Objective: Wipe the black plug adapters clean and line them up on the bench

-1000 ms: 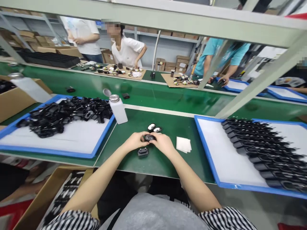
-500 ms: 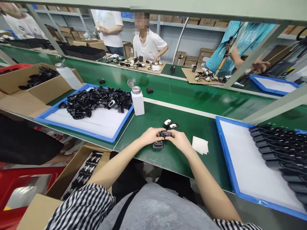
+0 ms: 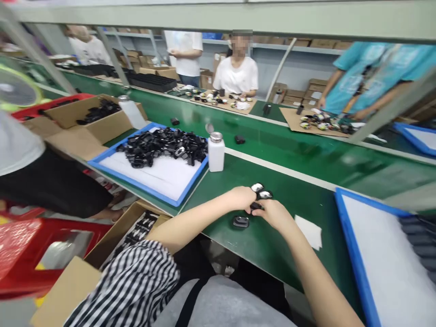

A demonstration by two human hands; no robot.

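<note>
Between my two hands is a small black plug adapter (image 3: pixel 255 206), mostly covered by fingers. My right hand (image 3: pixel 275 214) pinches it from the right. My left hand (image 3: pixel 241 198) is curled against its left side, the fingertips partly hidden. Just beyond my hands lie two black plug housings, one with a pale open face (image 3: pixel 257 187) and another beside it (image 3: pixel 265 195). Nearer to me a black two-pin plug face (image 3: pixel 241 221) rests on the green bench (image 3: pixel 218 236). To the right of my right hand is a folded white cloth (image 3: pixel 309 231).
A white dispenser bottle (image 3: pixel 216 156) with its lid up stands beside a blue-rimmed tray (image 3: pixel 177 202) of piled black plug parts. Another blue-rimmed tray (image 3: pixel 352 254) with black adapters is on the right. Open cartons (image 3: pixel 91 136) and a red stool (image 3: pixel 44 254) are at left.
My view has turned, so the bench things sit further right and lower. My hands have drawn closer together, hiding more of the adapter. Across the bench, the person in blue has shifted.
</note>
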